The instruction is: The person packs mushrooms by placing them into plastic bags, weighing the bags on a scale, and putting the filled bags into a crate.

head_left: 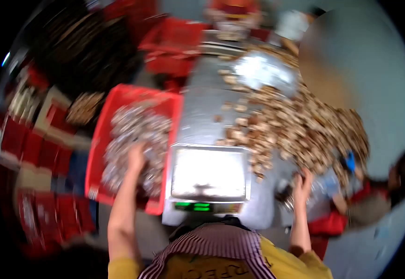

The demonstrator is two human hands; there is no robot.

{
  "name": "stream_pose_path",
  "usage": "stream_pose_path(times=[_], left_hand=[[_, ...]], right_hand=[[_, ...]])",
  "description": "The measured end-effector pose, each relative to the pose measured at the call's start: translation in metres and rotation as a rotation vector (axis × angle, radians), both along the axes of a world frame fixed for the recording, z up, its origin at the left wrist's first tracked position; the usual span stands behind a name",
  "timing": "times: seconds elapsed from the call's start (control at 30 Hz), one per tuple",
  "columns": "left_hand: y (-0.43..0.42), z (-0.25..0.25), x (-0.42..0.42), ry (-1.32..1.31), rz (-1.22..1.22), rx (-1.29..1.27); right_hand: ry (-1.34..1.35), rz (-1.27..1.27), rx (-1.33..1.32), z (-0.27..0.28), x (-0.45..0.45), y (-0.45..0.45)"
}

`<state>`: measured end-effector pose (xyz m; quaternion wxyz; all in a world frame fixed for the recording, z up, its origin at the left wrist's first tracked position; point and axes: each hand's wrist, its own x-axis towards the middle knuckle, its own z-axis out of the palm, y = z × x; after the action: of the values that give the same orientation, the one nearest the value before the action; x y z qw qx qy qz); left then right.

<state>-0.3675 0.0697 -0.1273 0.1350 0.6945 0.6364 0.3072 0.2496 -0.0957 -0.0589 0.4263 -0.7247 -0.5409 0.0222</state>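
Note:
My left hand (pixel 136 158) reaches into a red crate (pixel 95 153) filled with clear plastic packs (pixel 137 123); motion blur hides its fingers. On the right, my right hand (pixel 303 182) is at the near edge of a pile of brownish, mushroom-like pieces (pixel 300 132), beside clear plastic bags (pixel 321 186). Its fingers look bent, and what they may hold is too blurred to tell. Between my hands lies a scale with a shiny metal plate (pixel 210 173) and green lit digits on its near side. Nothing rests on the plate.
A large clear bag (pixel 265 72) lies on the metal table (pixel 202 107) at the back. More red crates (pixel 174 39) stand at the back left. A co-worker (pixel 372 204) with a blue glove is at the right; other people are at the far end. Boxes stand left.

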Motion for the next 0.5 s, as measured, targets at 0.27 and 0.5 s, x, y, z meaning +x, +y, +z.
stream_pose_path(times=[0.27,0.5], left_hand=[[-0.033,-0.044,0.002,0.023,0.029,-0.099],[-0.041,0.005,0.048,0.212,0.17,-0.132]], right_hand=[[-0.275,-0.597,-0.197,0.025,0.119,-0.096],[-0.182,-0.61,-0.403,-0.096,0.23,-0.088]])
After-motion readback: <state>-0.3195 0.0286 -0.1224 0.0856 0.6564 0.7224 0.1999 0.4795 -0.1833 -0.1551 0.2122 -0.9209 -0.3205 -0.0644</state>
